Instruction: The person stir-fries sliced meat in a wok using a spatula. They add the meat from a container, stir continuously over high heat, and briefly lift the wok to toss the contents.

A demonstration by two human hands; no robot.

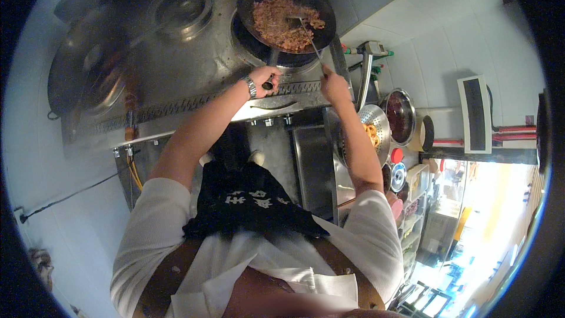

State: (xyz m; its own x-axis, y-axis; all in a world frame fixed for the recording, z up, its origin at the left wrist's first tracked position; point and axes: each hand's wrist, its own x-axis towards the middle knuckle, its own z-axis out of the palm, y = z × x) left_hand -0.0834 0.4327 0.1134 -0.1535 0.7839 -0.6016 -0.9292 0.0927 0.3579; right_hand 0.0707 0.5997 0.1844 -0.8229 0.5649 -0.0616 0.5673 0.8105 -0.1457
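A dark wok (247, 6) sits over the right burner of a steel cooking range, with browned minced food (276, 20) spread across its inside. My left hand (265, 81), with a metal watch at the wrist, is closed around the wok's handle at the range's front edge. To the right, my right hand (335, 87) grips the long handle of a metal cooking ladle or spatula (313, 44). The tool's head rests among the food, partly hidden by it, so its exact kind is unclear.
A second large wok (66, 75) stands at the range's left, near a round metal pot (181, 9). Right of the range are a swing faucet (365, 77), a perforated steel bowl (383, 119) with fried rings, and a bowl of dark red contents (399, 117).
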